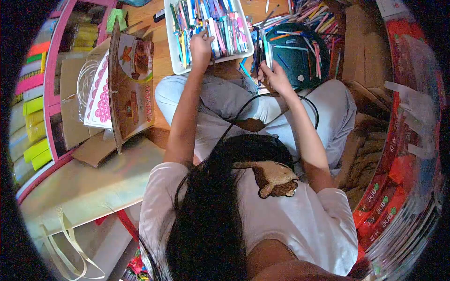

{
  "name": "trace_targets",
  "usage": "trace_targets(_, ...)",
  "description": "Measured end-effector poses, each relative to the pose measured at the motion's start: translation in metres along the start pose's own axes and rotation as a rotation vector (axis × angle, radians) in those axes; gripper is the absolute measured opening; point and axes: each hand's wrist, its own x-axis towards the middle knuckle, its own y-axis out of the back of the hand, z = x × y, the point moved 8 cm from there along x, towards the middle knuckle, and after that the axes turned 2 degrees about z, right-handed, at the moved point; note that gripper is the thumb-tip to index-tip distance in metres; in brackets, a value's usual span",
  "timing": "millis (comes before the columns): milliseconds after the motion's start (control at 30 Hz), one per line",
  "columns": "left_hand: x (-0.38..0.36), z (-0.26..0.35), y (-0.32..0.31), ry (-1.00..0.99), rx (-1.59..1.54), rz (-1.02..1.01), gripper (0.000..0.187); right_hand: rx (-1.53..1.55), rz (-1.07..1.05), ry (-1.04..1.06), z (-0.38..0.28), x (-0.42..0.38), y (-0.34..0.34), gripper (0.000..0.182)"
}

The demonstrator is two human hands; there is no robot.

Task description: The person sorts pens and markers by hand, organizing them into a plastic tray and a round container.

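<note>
A white tray [171, 51] full of many pens and markers [220, 25] lies in front of my crossed legs. Over its near left part is my left hand [200, 49], its fingers curled down onto the pens; whether one is pinched there, I cannot make out. To the right of the tray, my right hand [275, 77] is closed around several pens [267, 51], which point away from me. Right beside that hand is a dark green round container [295, 77] with loose pens and pencils lying in it.
A heap of coloured pencils and pens [321, 21] spreads over the wooden floor behind the green container. Cardboard boxes [361, 51] stand to the right, near red-wrapped paper packs [379, 210]. On the left are an open carton [133, 100] and a pink-framed shelf [51, 89]. A black cable [239, 112] crosses my lap.
</note>
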Motion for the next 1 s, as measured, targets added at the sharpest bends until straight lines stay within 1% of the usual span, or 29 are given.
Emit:
trace_targets(100,0.003,0.001,0.000,-0.034,-0.011,0.059,0.025,0.010,-0.008,0.017,0.003,0.001,0.000,0.020)
trace_targets(200,0.009,0.001,-0.004,-0.206,0.049,0.225,0.021,0.020,0.000,0.016,0.007,0.003,0.001,0.020)
trace_targets(333,0.022,-0.005,-0.010,-0.174,0.165,0.197,0.016,0.026,-0.006,-0.001,0.011,0.003,0.001,0.018)
trace_targets(367,0.023,-0.006,-0.011,-0.165,0.187,0.190,0.015,0.075,-0.002,-0.024,0.013,0.003,0.001,0.018)
trace_targets(467,0.023,-0.005,-0.009,-0.163,0.240,0.209,0.015,0.013,-0.026,-0.025,0.002,0.000,-0.001,0.019)
trace_targets(533,0.020,0.005,-0.003,-0.183,0.292,0.221,0.015,-0.010,-0.032,-0.017,0.007,0.001,-0.002,0.020)
trace_targets(567,0.019,0.009,-0.001,-0.157,0.215,0.217,0.017,-0.023,-0.036,-0.010,0.009,0.002,-0.002,0.021)
trace_targets(633,0.010,0.040,0.010,-0.104,0.064,0.209,0.022,-0.030,-0.055,-0.033,-0.003,-0.004,-0.007,0.020)
trace_targets(667,0.006,0.043,-0.001,-0.028,-0.163,0.032,0.030,-0.033,-0.066,-0.045,-0.006,-0.006,-0.009,0.020)
trace_targets(700,-0.003,0.032,-0.029,0.160,-0.319,-0.173,0.035,-0.040,-0.082,-0.029,-0.005,-0.006,-0.011,0.020)
trace_targets(733,-0.018,0.061,-0.031,0.016,-0.305,-0.231,0.035,-0.049,-0.100,-0.011,-0.003,-0.005,-0.011,0.020)
trace_targets(767,-0.036,0.088,-0.029,0.010,-0.340,-0.334,0.036,-0.058,-0.119,0.007,-0.001,-0.005,-0.013,0.021)
trace_targets(800,-0.047,0.091,-0.043,-0.123,-0.561,-0.374,0.030,-0.110,-0.110,0.016,0.001,-0.004,-0.013,0.021)
trace_targets(867,-0.062,0.107,-0.036,0.079,-0.568,-0.445,0.025,-0.216,-0.088,0.032,0.004,-0.004,-0.011,0.023)
trace_targets(1000,-0.063,0.094,-0.040,0.188,-0.725,-0.446,0.022,-0.110,-0.145,-0.051,0.002,-0.008,-0.017,0.028)
